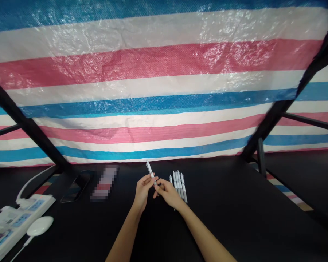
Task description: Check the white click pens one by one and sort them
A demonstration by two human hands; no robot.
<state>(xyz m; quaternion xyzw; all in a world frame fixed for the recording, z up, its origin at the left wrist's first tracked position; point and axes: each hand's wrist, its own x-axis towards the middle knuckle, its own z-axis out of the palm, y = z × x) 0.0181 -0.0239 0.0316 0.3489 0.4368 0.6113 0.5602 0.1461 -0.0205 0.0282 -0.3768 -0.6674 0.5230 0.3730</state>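
Observation:
Between my two hands, above the black table [224,214], is a white pen [149,169], tilted with its clip end pointing away from me. My left hand [144,189] pinches the pen's barrel between thumb and fingers. Lower down, my right hand [166,191] closes its thumb and fingers around the pen's grey grip end, which is mostly hidden by the fingers. Just beyond my right hand lie several white pens with grey grips [179,183], side by side in a row, their clip ends facing away. My right hand partly covers the nearest of them.
At the left stand a white power strip [30,214] with plugs and a round white charger [40,226] on a cable. A dark phone [75,187] and a blurred-out flat item [105,183] lie nearby. Behind the table hangs a striped tarp [158,109] between black metal posts [265,125].

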